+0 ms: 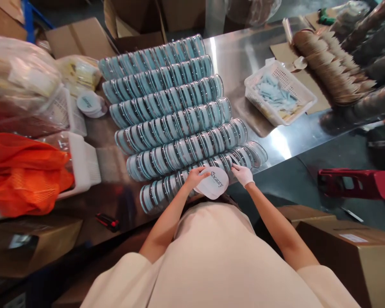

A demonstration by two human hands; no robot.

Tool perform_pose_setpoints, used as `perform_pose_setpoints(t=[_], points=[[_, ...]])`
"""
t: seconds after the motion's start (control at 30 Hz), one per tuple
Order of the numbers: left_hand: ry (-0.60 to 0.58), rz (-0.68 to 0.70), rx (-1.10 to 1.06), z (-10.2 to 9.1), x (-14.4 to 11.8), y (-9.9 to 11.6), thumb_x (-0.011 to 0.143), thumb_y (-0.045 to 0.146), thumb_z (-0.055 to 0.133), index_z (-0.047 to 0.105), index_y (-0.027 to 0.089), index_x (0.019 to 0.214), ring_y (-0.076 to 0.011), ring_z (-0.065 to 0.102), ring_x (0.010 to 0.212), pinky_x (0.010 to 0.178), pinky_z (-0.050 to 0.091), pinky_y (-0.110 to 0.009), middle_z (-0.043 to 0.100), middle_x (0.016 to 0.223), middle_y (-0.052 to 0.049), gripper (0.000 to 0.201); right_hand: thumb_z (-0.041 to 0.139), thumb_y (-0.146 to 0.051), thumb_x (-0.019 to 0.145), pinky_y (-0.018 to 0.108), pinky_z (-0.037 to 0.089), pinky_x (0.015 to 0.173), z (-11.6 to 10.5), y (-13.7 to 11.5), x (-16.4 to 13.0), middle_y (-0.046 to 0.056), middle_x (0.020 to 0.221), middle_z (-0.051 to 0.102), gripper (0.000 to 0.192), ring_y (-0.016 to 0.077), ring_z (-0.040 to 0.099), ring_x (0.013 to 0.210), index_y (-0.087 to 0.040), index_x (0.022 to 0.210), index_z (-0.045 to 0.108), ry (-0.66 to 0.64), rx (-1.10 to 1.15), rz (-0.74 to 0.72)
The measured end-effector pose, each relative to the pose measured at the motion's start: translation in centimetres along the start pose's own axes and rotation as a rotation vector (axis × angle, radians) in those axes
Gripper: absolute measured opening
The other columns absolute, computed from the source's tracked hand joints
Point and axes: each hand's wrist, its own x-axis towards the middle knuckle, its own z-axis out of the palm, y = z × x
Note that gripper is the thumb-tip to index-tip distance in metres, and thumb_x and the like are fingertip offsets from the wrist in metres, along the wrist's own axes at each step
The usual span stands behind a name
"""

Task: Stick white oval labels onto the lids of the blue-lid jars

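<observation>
Lid (214, 183) pinched flat in left hand (195, 176) fingers, just above nearest case row (199, 173); gloved right hand (243, 174) fingers curled on row's end, right of lid.

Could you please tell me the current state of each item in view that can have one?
Round clear-lidded blue compacts: lying in seven overlapping rows on the steel table.
White oval card printed "Beauty": held in the left hand.
Right hand: white-gloved, touching the nearest row.
White plastic basket: open, holding pale blue packets.
Brown paper cones: nested in a long stack.
</observation>
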Motion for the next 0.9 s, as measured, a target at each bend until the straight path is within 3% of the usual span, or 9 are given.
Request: perform_pose_setpoints(t=[0.07,0.23,0.33,0.43,0.53,0.6,0.7,0.77,0.9], points=[[-0.005,-0.012,-0.029,-0.1,0.1,0.1,0.069,0.058,0.082,0.078,0.015,0.100,-0.0213,0.069,0.082,0.072,0.053,-0.028,0.077,0.092,-0.005,0.053,0.059,-0.033,0.090,0.035,0.047,0.109,0.5,-0.6,-0.3,0.005,0.126,0.072,0.044,0.0220,0.063,0.122,-0.021,0.130,0.070,0.031,0.091,-0.002],[-0.004,-0.016,-0.030,-0.1,0.0,0.0,0.069,0.058,0.081,0.079,0.016,0.100,-0.0214,0.069,0.082,0.071,0.053,-0.027,0.077,0.092,-0.005,0.052,0.036,-0.034,0.104,0.024,0.056,0.088,-0.1,-2.5,-0.8,0.010,0.106,0.078,0.047,0.0155,0.074,0.094,-0.010,0.124,0.070,-0.182,0.127,0.112],[0.016,-0.001,-0.021,0.0,0.0,0.1,0.069,0.058,0.081,0.079,0.015,0.098,-0.0214,0.068,0.083,0.072,0.052,-0.027,0.077,0.091,-0.005,0.051,0.043,-0.037,0.100,0.020,0.054,0.085,-0.9,-4.3,-1.8,0.012,0.100,0.078,0.043,0.0165,0.072,0.099,-0.009,0.097,0.077,-0.091,-0.066,0.113],[0.027,-0.015,-0.052,0.1,0.2,0.4,0.067,0.061,0.081,0.079,0.013,0.095,-0.0196,0.066,0.077,0.067,0.050,-0.026,0.076,0.085,-0.005,0.055,0.061,-0.041,0.092,0.030,0.052,0.095,-0.9,-6.1,-3.9,0.015,0.115,0.075,0.036,0.0254,0.066,0.117,-0.013,0.110,0.077,0.104,-0.310,0.019],[0.030,-0.045,-0.127,-0.1,-0.1,1.0,0.066,0.064,0.080,0.078,0.012,0.093,-0.0178,0.064,0.071,0.062,0.048,-0.026,0.075,0.081,-0.005,0.059,0.068,-0.043,0.086,0.032,0.052,0.094,-0.6,-7.0,-5.7,0.006,0.119,0.075,0.033,0.0260,0.068,0.113,-0.026,0.113,0.077,0.027,-0.446,-0.116],[0.003,-0.074,-0.156,-0.5,-0.7,1.3,0.067,0.063,0.080,0.077,0.012,0.094,-0.0179,0.064,0.071,0.062,0.049,-0.026,0.075,0.083,-0.006,0.058,0.066,-0.040,0.084,0.030,0.053,0.087,-1.1,-6.8,-6.2,0.002,0.105,0.078,0.026,0.0232,0.071,0.099,-0.027,0.103,0.080,-0.042,-0.374,-0.121],[-0.101,-0.117,-0.124,-1.5,-2.1,1.7,0.068,0.050,0.083,0.077,0.014,0.102,-0.0196,0.068,0.079,0.068,0.052,-0.027,0.077,0.094,-0.007,0.050,0.058,-0.041,0.087,0.030,0.053,0.083,-3.1,-6.1,-6.7,0.004,0.095,0.078,0.031,0.0220,0.070,0.089,-0.024,0.101,0.080,0.181,-0.320,-0.157],[-0.161,-0.144,-0.112,-2.1,-2.9,1.9,0.067,0.040,0.084,0.077,0.016,0.109,-0.0201,0.070,0.083,0.072,0.054,-0.027,0.077,0.102,-0.007,0.049,0.054,-0.040,0.089,0.030,0.052,0.083,-4.5,-5.8,-7.4,0.006,0.097,0.078,0.033,0.0224,0.069,0.089,-0.022,0.102,0.079,0.300,-0.405,-0.226],[-0.206,-0.212,-0.143,-2.7,-3.3,2.1,0.070,0.038,0.083,0.074,0.015,0.117,-0.0195,0.070,0.076,0.066,0.053,-0.027,0.077,0.100,-0.008,0.053,0.051,-0.032,0.089,0.027,0.047,0.075,-5.6,-7.2,-9.3,0.008,0.096,0.077,0.031,0.0213,0.067,0.087,-0.021,0.096,0.079,0.273,-0.704,-0.315]])
